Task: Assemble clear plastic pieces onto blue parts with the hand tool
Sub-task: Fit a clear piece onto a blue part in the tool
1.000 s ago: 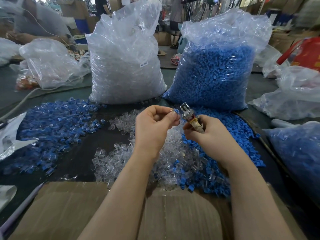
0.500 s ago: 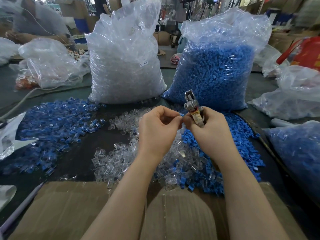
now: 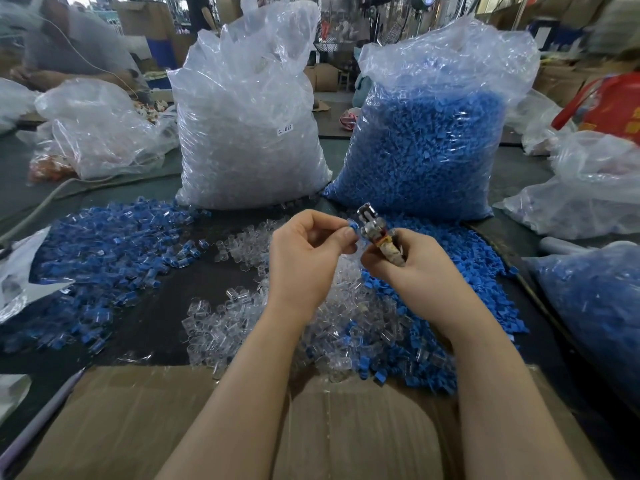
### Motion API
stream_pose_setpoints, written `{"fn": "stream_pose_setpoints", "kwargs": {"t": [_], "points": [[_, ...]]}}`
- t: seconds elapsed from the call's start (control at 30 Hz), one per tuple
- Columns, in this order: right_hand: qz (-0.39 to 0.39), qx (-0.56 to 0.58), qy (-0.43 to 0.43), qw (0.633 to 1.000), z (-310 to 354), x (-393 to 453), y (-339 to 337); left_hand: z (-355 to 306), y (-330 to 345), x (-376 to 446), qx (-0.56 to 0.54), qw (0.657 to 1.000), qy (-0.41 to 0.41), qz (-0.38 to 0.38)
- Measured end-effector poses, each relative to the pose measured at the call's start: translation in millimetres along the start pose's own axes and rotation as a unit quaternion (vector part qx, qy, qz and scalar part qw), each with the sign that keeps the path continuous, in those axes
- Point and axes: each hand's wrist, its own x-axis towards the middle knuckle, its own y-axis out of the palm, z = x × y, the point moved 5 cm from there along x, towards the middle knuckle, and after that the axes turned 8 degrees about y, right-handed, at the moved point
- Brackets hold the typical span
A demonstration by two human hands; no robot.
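My left hand (image 3: 306, 252) pinches a small blue part (image 3: 353, 225) between thumb and fingertip, just left of the tool's head. My right hand (image 3: 412, 261) grips the hand tool (image 3: 375, 230), a metal head on a taped handle, pointing up and slightly left. Whether a clear piece sits on the blue part I cannot tell. Below my hands lies a heap of loose clear pieces (image 3: 242, 320). Loose blue parts (image 3: 467, 271) spread to its right. A pile of assembled blue-and-clear pieces (image 3: 104, 258) lies at the left.
A big bag of clear pieces (image 3: 249, 126) and a big bag of blue parts (image 3: 429, 133) stand behind my hands. More plastic bags (image 3: 588, 299) sit at the right and left. A cardboard box flap (image 3: 173, 420) lies near me. A person sits at the far left.
Both hands have stayed close together above the heap. The tool tipped upright, then came back down a little. The blue part now shows at my left fingertips beside the tool head.
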Motion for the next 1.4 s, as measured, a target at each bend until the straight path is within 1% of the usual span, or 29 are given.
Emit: {"fn": "stream_pose_setpoints", "kwargs": {"t": [0.13, 0.27, 0.43, 0.63, 0.93, 1.13, 1.2, 1.23, 1.3, 1.33, 1.4], "points": [[0.009, -0.008, -0.007, 1.0, 0, -1, -1, -2, -3, 2, -0.059, 0.998, -0.004, 0.002], [0.019, -0.027, -0.026, 0.999, 6, -3, 1, -3, -2, 3, -0.078, 0.997, -0.002, 0.012], [0.018, -0.046, -0.033, 0.998, 8, -4, 3, -3, -2, 3, -0.091, 0.996, -0.004, 0.022], [-0.005, -0.089, -0.043, 0.995, 8, -3, 5, -3, -4, 3, -0.104, 0.994, -0.013, 0.03], [-0.009, -0.12, -0.035, 0.992, 4, -2, 6, 1, -4, 1, -0.095, 0.994, -0.039, 0.028], [-0.016, -0.163, -0.039, 0.986, 4, 0, 8, 6, -9, 3, -0.092, 0.992, -0.078, 0.031], [-0.038, -0.192, -0.027, 0.98, 0, 3, 6, 10, -23, 7, -0.062, 0.993, -0.095, 0.014], [-0.05, -0.202, -0.013, 0.978, -4, 5, 4, 14, -35, 9, -0.03, 0.995, -0.1, -0.01], [-0.074, -0.224, 0.017, 0.972, -12, 8, -3, 22, -67, 14, 0.093, 0.988, -0.095, -0.079], [-0.086, -0.238, 0.031, 0.967, -17, 9, -7, 25, -85, 16, 0.179, 0.974, -0.09, -0.108], [-0.102, -0.263, 0.06, 0.958, -26, 11, -14, 28, -115, 14, 0.354, 0.919, -0.088, -0.149]]}}
